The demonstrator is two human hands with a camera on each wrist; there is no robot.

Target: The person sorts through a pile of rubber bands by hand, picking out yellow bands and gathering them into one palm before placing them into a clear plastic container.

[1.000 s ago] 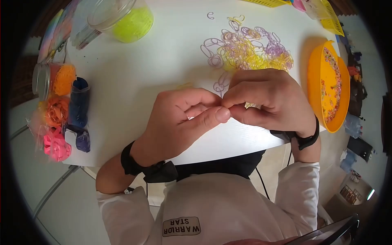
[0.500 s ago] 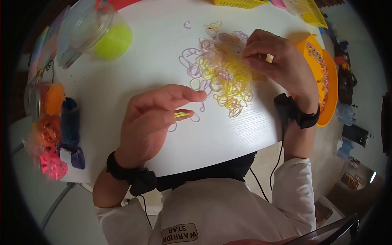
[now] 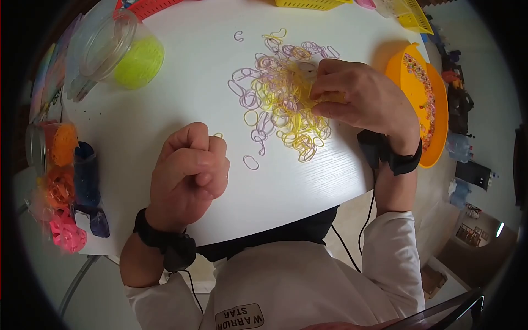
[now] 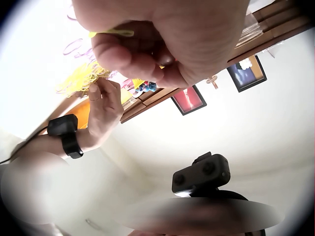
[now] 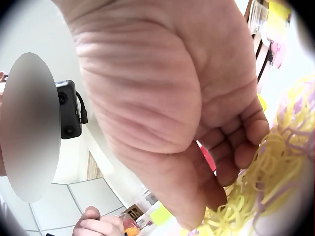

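Loose yellow and lilac rubber bands (image 3: 286, 102) lie in a pile on the white table. The right hand (image 3: 366, 102) is at the pile's right side, fingers bent down, thumb and fingertips apart. In the right wrist view, its fingertips touch the yellow bands (image 5: 261, 182). The left hand (image 3: 190, 170) is raised left of the pile with curled fingers; in the left wrist view, a yellow band (image 4: 115, 32) shows within its curl. What else lies inside that hand is hidden. A single lilac band (image 3: 251, 162) lies between the left hand and the pile.
An orange tray (image 3: 437, 121) of small beads stands right of the right hand. On the left are a clear jar with lime-green contents (image 3: 139, 63) and bags of orange, pink and blue items. Red (image 3: 148, 6) and yellow (image 3: 313, 4) baskets line the far edge.
The hands have moved apart from their touching position. The right hand has gone to the pile; the left has moved left, and its fingers have curled in around the yellow band.
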